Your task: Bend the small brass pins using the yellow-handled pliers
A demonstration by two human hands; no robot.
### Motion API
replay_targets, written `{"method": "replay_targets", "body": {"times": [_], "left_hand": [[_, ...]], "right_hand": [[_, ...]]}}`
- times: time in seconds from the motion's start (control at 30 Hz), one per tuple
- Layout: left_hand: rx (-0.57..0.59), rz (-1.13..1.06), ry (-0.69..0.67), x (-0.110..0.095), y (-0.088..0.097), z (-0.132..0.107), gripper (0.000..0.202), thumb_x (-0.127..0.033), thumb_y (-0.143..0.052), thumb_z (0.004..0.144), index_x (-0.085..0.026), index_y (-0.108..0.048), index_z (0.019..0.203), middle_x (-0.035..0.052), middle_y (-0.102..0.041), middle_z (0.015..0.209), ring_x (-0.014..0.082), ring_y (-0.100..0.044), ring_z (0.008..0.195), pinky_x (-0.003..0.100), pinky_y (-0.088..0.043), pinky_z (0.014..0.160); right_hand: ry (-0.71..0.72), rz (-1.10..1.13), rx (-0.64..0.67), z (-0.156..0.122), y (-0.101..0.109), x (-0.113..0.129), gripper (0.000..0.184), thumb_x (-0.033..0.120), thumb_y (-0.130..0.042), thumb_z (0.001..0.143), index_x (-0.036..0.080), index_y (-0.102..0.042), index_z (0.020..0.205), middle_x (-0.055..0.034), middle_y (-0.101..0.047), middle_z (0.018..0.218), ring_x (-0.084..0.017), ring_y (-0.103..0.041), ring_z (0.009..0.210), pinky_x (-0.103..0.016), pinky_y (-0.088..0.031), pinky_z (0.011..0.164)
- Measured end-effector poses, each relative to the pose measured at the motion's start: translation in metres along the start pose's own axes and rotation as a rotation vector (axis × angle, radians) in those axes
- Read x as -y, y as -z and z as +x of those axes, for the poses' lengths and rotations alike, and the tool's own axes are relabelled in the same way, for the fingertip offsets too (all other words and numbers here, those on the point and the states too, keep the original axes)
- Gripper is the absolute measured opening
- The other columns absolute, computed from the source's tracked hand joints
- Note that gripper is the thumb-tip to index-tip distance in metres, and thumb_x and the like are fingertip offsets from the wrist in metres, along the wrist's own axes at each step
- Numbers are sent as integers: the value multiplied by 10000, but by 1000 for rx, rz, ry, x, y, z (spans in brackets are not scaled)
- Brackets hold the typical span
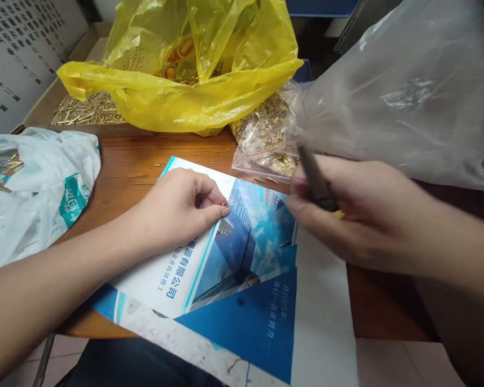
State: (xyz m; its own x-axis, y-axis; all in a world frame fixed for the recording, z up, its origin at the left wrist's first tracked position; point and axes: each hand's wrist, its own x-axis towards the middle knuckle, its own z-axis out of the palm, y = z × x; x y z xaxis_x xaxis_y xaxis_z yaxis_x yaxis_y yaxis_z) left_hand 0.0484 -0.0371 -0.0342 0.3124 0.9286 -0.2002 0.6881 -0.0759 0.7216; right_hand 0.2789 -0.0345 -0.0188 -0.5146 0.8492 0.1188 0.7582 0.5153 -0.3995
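My left hand [183, 207] rests on a blue and white brochure [242, 269] and pinches a small brass pin [225, 205] between thumb and forefinger. My right hand [347, 212], blurred by motion, is closed round a dark tool with a yellow tip [318, 180], held just right of the brochure's top edge. A clear zip bag of brass pins [268, 140] lies right behind that hand. The tool's working end is too smeared to make out.
A yellow plastic bag [185, 70] sits in a cardboard tray of brass pins [84, 110] at the back. A white plastic bag [36, 188] with more pins lies left. A large clear bag [411, 91] fills the right. The wooden table's [125, 166] front edge is near my body.
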Motion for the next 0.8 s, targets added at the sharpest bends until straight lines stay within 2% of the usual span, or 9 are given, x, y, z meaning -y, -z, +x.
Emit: {"method": "replay_targets", "body": {"times": [0.07,0.17,0.3,0.4,0.5,0.63,0.73,0.8], "left_hand": [[9,0,19,-1,1,0,105,-187,-720,822,-141,-737,729,-12,-672,628,123,-581,577,268,-408,550],[17,13,19,-2,2,-1,114,-179,-721,820,-133,-729,716,-11,-653,616,120,-560,574,269,-385,545],[9,13,18,-1,2,-2,126,-181,-733,817,-135,-723,700,-12,-657,622,116,-562,580,265,-390,558],[-10,42,7,-1,2,-3,130,-186,-746,808,-138,-725,689,-17,-653,612,111,-558,573,262,-388,556],[-3,30,4,-1,2,-2,121,-184,-734,817,-140,-732,705,-13,-672,633,111,-575,582,258,-402,566],[-2,38,-16,-1,1,-1,145,-202,-712,819,-142,-721,688,-2,-673,628,124,-578,581,265,-392,556],[1,18,-22,1,0,-1,139,-222,-701,822,-146,-730,710,12,-697,658,138,-601,604,270,-403,567],[-3,20,-17,1,0,-1,144,-223,-700,817,-146,-725,697,15,-695,652,141,-603,605,270,-402,565]], "right_hand": [[54,-39,-3,0,-13,8,171,304,-519,809,212,-447,684,3,-522,604,-113,-411,490,-255,-302,469],[11,-130,163,-1,-24,14,152,272,-537,775,203,-478,653,11,-535,585,-110,-389,473,-249,-241,472],[-46,-150,191,-2,-22,15,132,275,-530,771,205,-501,663,11,-539,586,-119,-400,495,-247,-261,482],[-99,-140,275,-1,-21,15,127,296,-521,777,213,-535,682,3,-574,630,-129,-407,512,-261,-266,485],[-97,-83,268,-1,-22,15,144,304,-497,784,211,-493,674,-3,-557,632,-132,-409,526,-267,-277,493],[-78,-140,294,-3,-23,19,164,296,-491,770,215,-438,638,-4,-502,566,-129,-322,471,-283,-204,466],[-51,-90,240,-5,-22,21,178,300,-474,785,215,-398,647,-6,-507,587,-133,-352,490,-284,-214,485],[-80,-136,242,-5,-22,23,186,318,-481,773,217,-396,642,-11,-498,582,-137,-340,483,-289,-204,481]]}}
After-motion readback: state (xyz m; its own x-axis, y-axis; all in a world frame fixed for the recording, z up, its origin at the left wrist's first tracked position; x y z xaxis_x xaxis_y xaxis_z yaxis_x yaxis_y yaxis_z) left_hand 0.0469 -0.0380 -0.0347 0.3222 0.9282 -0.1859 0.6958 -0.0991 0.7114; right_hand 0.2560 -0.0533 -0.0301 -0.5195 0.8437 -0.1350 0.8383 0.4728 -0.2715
